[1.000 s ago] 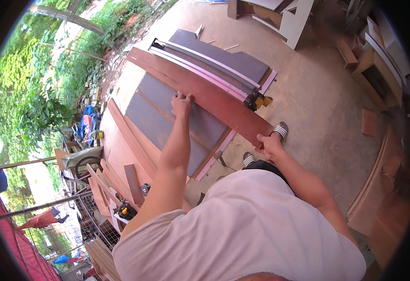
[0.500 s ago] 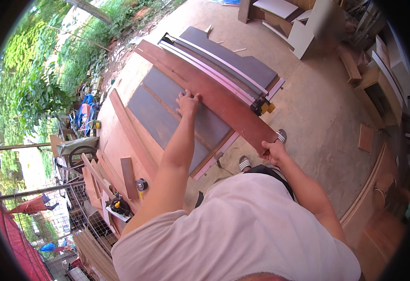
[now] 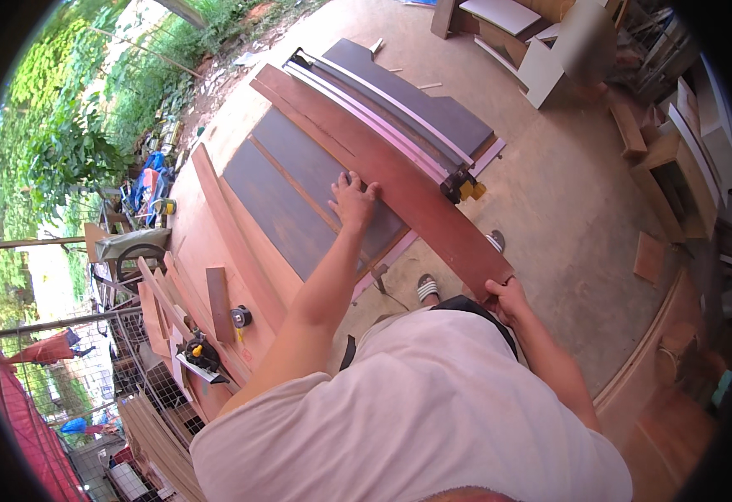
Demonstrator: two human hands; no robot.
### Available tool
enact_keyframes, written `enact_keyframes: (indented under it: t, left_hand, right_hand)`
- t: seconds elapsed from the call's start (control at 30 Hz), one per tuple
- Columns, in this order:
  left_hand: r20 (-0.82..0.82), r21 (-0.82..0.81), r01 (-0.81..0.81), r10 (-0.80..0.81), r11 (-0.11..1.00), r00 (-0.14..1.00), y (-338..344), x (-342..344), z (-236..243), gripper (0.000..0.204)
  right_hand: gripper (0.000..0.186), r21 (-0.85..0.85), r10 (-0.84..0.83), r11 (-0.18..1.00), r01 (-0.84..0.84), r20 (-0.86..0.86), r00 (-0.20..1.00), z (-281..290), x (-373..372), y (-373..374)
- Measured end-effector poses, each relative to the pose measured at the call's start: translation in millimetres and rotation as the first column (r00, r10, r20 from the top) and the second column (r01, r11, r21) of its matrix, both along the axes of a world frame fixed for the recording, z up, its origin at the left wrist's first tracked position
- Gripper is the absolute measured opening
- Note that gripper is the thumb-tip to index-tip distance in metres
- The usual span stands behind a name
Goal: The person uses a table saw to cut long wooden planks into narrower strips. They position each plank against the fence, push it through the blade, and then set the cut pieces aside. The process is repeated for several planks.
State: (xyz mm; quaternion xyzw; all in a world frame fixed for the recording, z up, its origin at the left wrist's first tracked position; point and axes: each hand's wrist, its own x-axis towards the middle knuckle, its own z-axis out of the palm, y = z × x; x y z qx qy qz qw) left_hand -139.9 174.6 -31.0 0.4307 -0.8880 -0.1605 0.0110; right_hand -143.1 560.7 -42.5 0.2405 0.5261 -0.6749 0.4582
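A long red-brown wooden board lies slantwise across a dark grey table-saw top, its near end hanging past the table's front edge. My right hand grips that near end, thumb on top and fingers underneath, mostly hidden. Against the board's left long edge, my left hand rests with fingers spread. A dark slit or groove runs along the far part of the board. To the right of the board lies a pale metal rip fence, with a black and yellow clamp head at its near end.
Left of the table, a wooden worktop bears a long plank, a tape measure and a black and yellow power tool. Cabinet parts stand on the right. My sandalled feet are on the concrete floor.
The board has slid toward me and slightly right, its near end now further past the table edge. Both hands have shifted right and nearer. The view has also moved a little.
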Motion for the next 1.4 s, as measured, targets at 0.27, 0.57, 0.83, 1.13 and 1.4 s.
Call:
enact_keyframes:
  t: [0.27,0.57,0.83,1.13,1.4]
  left_hand:
    - [0.020,-0.012,0.166,-0.166,0.986,0.986,106,37,10,0.072]
    - [0.004,0.194,0.537,-0.548,0.821,0.836,170,89,35,0.071]
    - [0.068,0.113,0.548,-0.557,0.829,0.828,156,83,42,0.075]
    - [0.041,0.092,0.343,-0.348,0.935,0.937,71,36,34,0.073]
    - [-0.046,0.087,0.277,-0.274,0.957,0.961,18,21,21,0.066]
  right_hand:
    - [0.049,0.125,-0.007,0.992,0.007,-0.004,1.000,14,36,109]
    - [0.055,0.155,-0.020,0.988,0.023,-0.025,0.999,29,77,236]
    - [0.059,0.156,-0.003,0.988,0.011,-0.047,0.999,35,70,205]
    - [0.048,0.080,0.051,0.996,-0.046,-0.061,0.997,27,34,98]
    - [0.045,0.079,0.044,0.996,-0.040,-0.051,0.998,25,18,45]
